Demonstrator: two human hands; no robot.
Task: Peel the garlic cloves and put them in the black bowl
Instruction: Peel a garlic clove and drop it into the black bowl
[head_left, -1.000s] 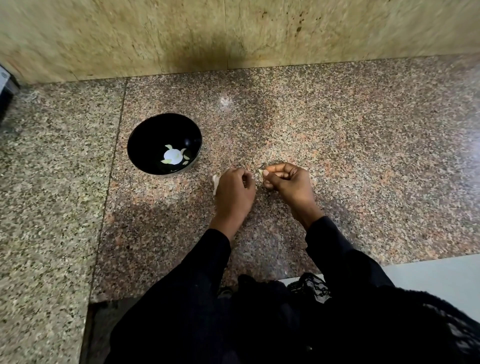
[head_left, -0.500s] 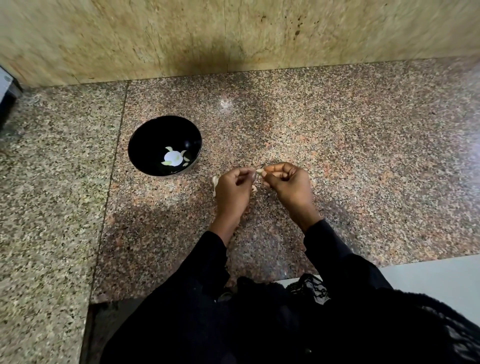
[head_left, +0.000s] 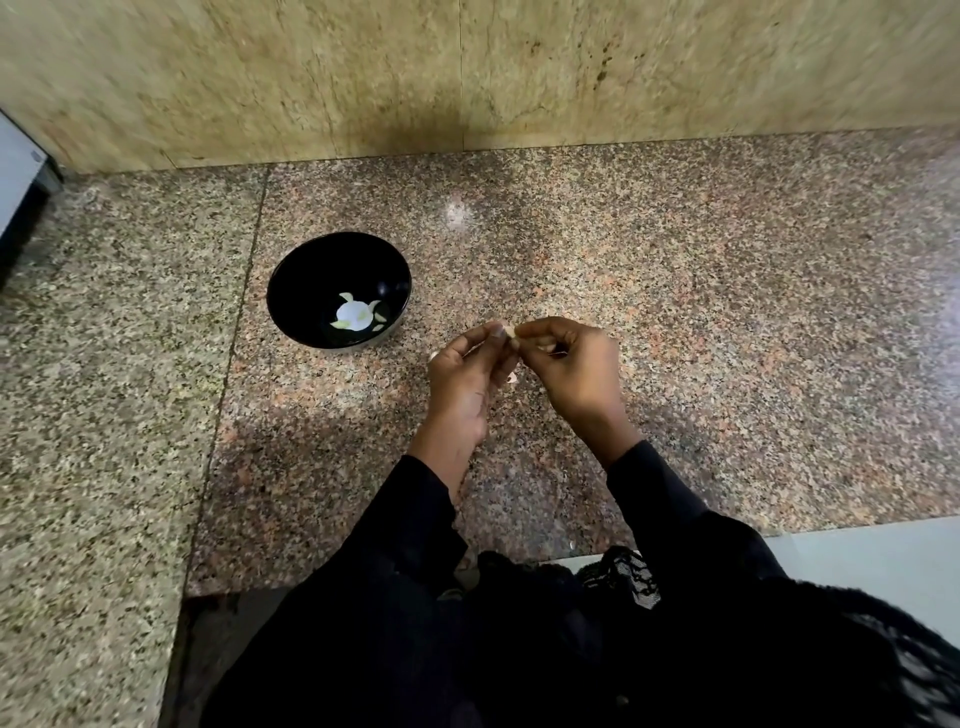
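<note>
The black bowl (head_left: 291, 280) stands on the granite counter at the left of my hands, with several pale peeled garlic cloves (head_left: 358, 314) on its bottom. My left hand (head_left: 465, 371) and my right hand (head_left: 571, 369) meet just right of the bowl, a little above the counter. Their fingertips pinch one small pale garlic clove (head_left: 511, 331) between them. Most of the clove is hidden by my fingers. A small pinkish scrap of garlic skin (head_left: 511, 378) shows below the hands.
A stone wall (head_left: 467, 73) rises at the back of the granite counter (head_left: 727, 312). A grey appliance corner (head_left: 21, 182) sits at the far left edge. My black sleeves and clothing fill the lower middle. A pale surface (head_left: 883, 561) lies at the lower right.
Both hands have lifted slightly and come together, fingertips now touching on the clove. The pale piece beside my left hand is now hidden.
</note>
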